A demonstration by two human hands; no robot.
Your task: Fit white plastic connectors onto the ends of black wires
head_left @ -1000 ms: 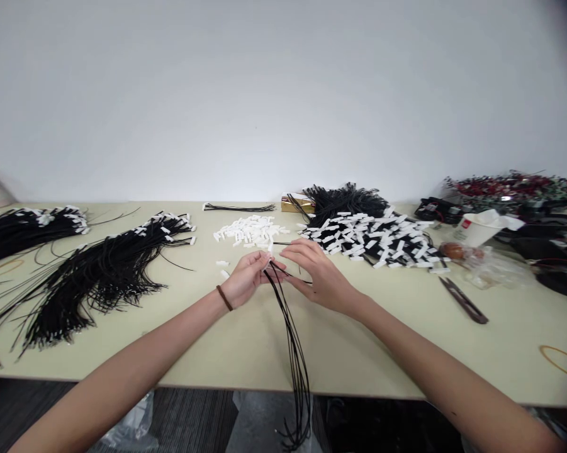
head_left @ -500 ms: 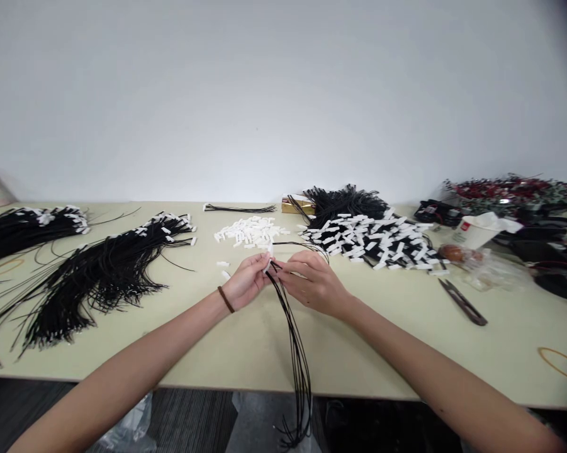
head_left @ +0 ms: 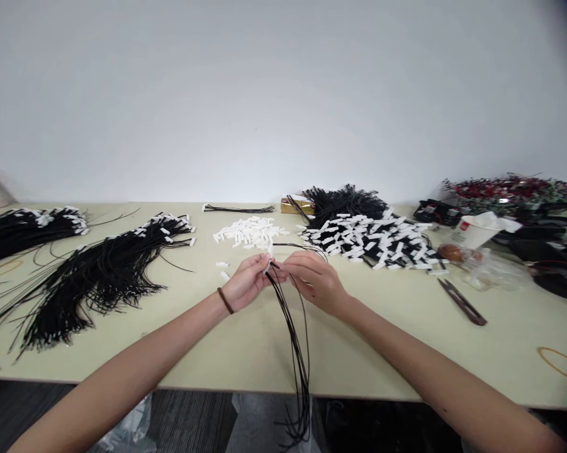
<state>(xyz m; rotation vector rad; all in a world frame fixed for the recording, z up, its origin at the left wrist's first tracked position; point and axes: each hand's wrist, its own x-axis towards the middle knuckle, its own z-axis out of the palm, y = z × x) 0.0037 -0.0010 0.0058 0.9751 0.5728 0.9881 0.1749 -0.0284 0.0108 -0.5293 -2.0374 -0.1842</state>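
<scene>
Left hand [head_left: 252, 277]: grip closed on a white connector [head_left: 270, 253]. Right hand [head_left: 316, 282]: fingertips pinched on a black wire [head_left: 276, 267] beside it. Wire bundle [head_left: 303, 391] hangs past the near edge of the desk [head_left: 207, 358]. Loose connectors [head_left: 249, 231] lie just beyond.

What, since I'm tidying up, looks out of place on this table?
Two white connector housings lie apart from the main pile, near the left hand. The paper cup with crumpled tissue also looks odd beside wiring parts.

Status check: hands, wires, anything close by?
Left hand pinching white connector. Right hand beside it, grip unclear. Black wires hanging past table edge. Loose connector pile just beyond.
</scene>
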